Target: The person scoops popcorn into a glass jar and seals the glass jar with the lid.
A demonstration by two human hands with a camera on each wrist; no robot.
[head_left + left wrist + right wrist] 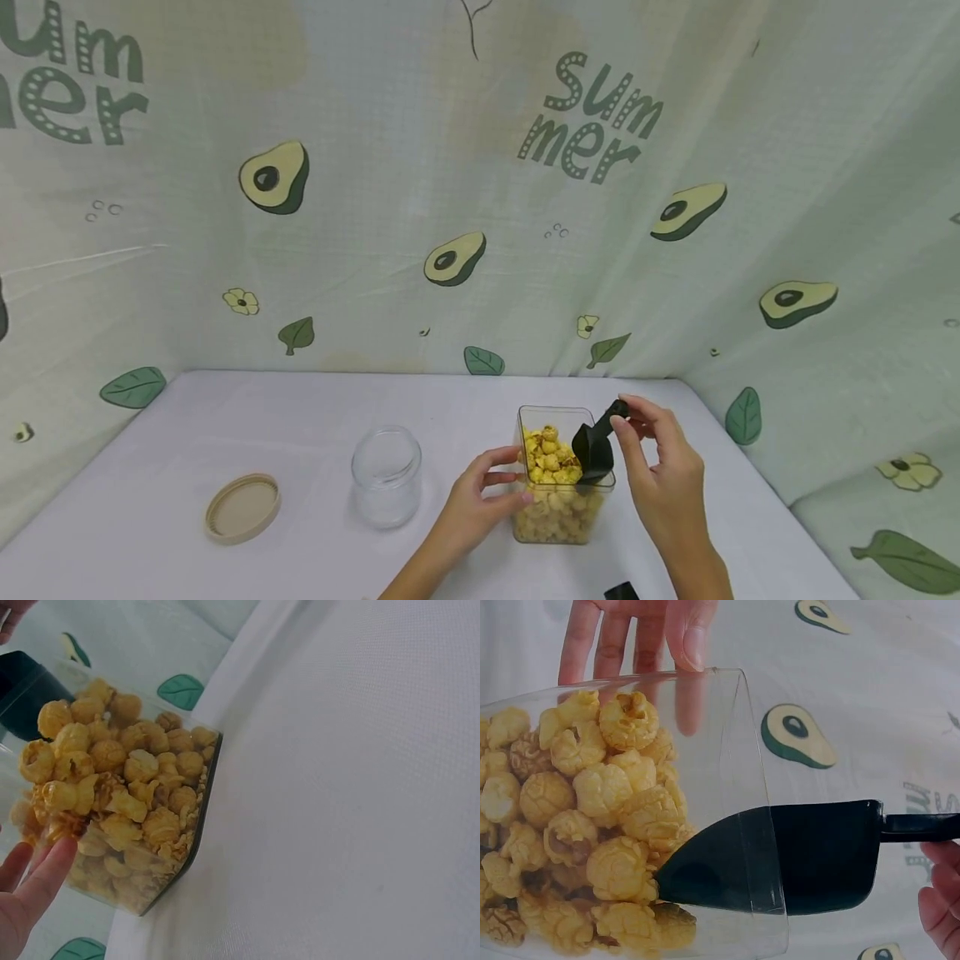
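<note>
A clear square container [551, 514] of yellow popcorn [139, 772] stands on the white table. My left hand [483, 493] holds its left side, the thumb on the near wall and the fingers along the side wall. With thumb and fingers my right hand [663, 458] pinches the handle of a black scoop [594, 454] at the container's right rim. The scoop's tip dips inside the container and touches the popcorn, as the right wrist view shows. Left of the container stands a clear round jar [386, 479] without a lid on it.
A beige round lid [242, 508] lies on the table [315, 417] left of the jar. Part of a small black object [622, 592] shows at the bottom edge of the head view. Behind the table hangs a curtain [360, 208] printed with avocados and leaves.
</note>
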